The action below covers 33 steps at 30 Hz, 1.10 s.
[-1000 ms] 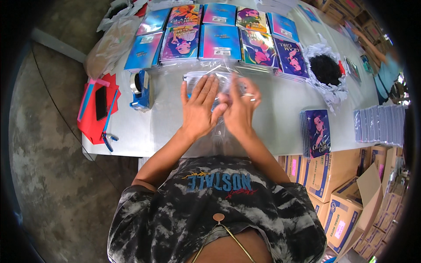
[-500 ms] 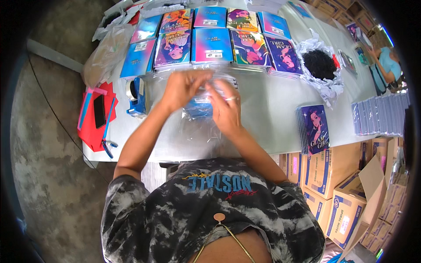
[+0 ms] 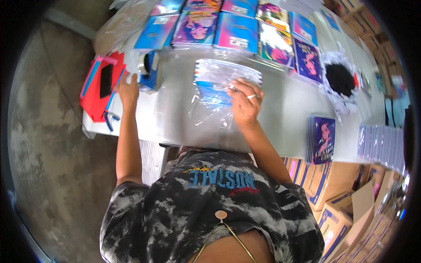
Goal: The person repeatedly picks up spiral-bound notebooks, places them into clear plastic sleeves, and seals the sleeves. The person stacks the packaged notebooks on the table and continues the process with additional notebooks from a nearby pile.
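A clear plastic-wrapped bundle of spiral notebooks (image 3: 210, 90), its blue cover showing through, lies in the middle of the table. My right hand (image 3: 247, 98), with a ring on one finger, is closed on the bundle's right side, its fingertips bent over the plastic. Far to the left, my left hand (image 3: 127, 90) is beside the blue tape dispenser (image 3: 152, 76), slightly blurred, thumb and fingers apart. Just left of that hand, a dark phone (image 3: 106, 81) rests on red sheets (image 3: 93, 103). Blue-handled pliers (image 3: 110, 120) lie below them, by the table's edge.
Rows of notebook stacks (image 3: 237, 35) span the table's far side. At right are a paper-lined nest of black material (image 3: 340, 79), a purple notebook stack (image 3: 323, 139) and a row of notebooks (image 3: 380, 144). Cardboard boxes (image 3: 335, 223) stand below the right edge.
My left hand has left the bundle and moved left to the tape dispenser. My right hand stays at the bundle, now gripping its right side. The whole view has shifted a little.
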Available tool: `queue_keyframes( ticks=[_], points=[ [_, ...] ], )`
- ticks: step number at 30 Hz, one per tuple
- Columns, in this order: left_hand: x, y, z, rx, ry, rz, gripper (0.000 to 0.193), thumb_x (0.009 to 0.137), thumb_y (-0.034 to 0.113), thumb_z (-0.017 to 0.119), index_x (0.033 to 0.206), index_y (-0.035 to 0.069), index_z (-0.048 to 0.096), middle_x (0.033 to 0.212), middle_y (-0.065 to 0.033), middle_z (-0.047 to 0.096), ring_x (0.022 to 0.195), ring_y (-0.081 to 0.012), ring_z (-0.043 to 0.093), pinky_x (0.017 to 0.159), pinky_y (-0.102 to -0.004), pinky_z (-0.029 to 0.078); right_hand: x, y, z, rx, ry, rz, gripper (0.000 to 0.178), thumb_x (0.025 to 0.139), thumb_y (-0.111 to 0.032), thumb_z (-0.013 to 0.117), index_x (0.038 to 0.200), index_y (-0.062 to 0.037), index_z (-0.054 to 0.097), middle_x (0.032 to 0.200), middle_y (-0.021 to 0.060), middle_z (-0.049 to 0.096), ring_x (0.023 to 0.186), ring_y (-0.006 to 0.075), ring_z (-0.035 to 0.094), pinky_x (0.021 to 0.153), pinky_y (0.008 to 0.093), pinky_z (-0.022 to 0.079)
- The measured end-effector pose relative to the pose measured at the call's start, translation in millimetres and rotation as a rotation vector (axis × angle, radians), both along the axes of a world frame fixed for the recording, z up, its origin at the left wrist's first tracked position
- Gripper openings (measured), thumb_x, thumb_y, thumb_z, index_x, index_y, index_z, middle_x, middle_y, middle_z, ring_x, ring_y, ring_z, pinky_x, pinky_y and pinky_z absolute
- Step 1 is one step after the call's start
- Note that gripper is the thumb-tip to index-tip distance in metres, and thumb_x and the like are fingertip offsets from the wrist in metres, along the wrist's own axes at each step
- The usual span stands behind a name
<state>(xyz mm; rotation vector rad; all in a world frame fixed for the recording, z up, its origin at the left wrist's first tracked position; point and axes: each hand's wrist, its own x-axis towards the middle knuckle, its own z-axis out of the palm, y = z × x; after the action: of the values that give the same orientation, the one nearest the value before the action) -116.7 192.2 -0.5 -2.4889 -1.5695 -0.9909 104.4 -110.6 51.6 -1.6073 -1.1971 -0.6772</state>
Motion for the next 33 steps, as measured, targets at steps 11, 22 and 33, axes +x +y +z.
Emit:
queue_keyframes(
  ticks=[11,22,33],
  points=[
    [-60.6,-5.3,-27.2,-1.584,-1.111,-0.682,0.025,0.083,0.020,0.057,0.104,0.007,0.060,0.105,-0.0048,0.061,0.120,-0.0234,0.043,0.099,-0.0410,0.035,2.0,-0.6,-5.8,-0.028,-0.012,-0.044,0.016,0.064,-0.002,0.072,0.067,-0.0136,0.062,0.092,-0.0017,0.065,0.092,0.0168,0.059,0.083,0.0289,0.035],
    [107.3,-217.9,120.6,-1.285,-0.890,-0.606,0.031,0.084,0.029,0.064,0.067,0.003,0.063,0.055,-0.0028,0.058,0.041,-0.0055,0.045,0.038,-0.0201,0.034,1.9,-5.1,-5.5,-0.080,-0.003,-0.030,0.018,0.065,0.002,0.066,0.064,-0.0143,0.059,0.094,-0.0016,0.064,0.094,0.0166,0.059,0.084,0.0305,0.035],
    [102.8,-235.3,-37.8,-1.302,-0.560,-0.343,0.038,0.082,0.027,0.066,0.052,0.005,0.054,0.050,0.0009,0.050,0.041,-0.0068,0.041,0.041,-0.0239,0.034,0.8,-0.2,85.0,-0.653,0.024,0.022,0.058,0.063,-0.024,0.073,0.115,-0.0075,0.055,0.116,0.0095,0.050,0.107,0.0243,0.046,0.090,0.0394,0.032]
  ],
)
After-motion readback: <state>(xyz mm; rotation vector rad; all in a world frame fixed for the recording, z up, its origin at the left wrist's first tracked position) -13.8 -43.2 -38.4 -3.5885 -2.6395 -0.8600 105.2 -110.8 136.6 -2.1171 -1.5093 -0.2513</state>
